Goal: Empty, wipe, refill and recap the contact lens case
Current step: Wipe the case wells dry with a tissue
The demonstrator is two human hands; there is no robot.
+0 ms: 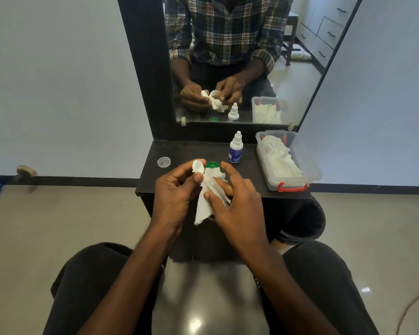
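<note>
Looking down from the head camera, both hands meet over the near edge of a dark shelf (155, 187). The left hand (173, 192) has its fingers and thumb curled around the lens case (198, 164), whose white end shows above the fingertips. A white tissue (207, 201) is bunched against the case and hangs down between the two hands. The right hand (237, 201) pinches that tissue, its thumb pressing the paper from the front while the other fingers spread loosely behind it. A green cap (212, 164) shows just behind the tissue, between the hands; whether it sits on the case or on the shelf I cannot tell.

On the shelf, a clear cap (164, 162) lies alone to the left, well apart from the hands. A small dropper bottle (235, 148) with a blue label stands upright behind the right hand. To its right sits a clear box (310, 165) with a red latch, holding white tissues.

A mirror (307, 76) stands at the back of the shelf and reflects the hands, the tissue, the bottle and the box.
</note>
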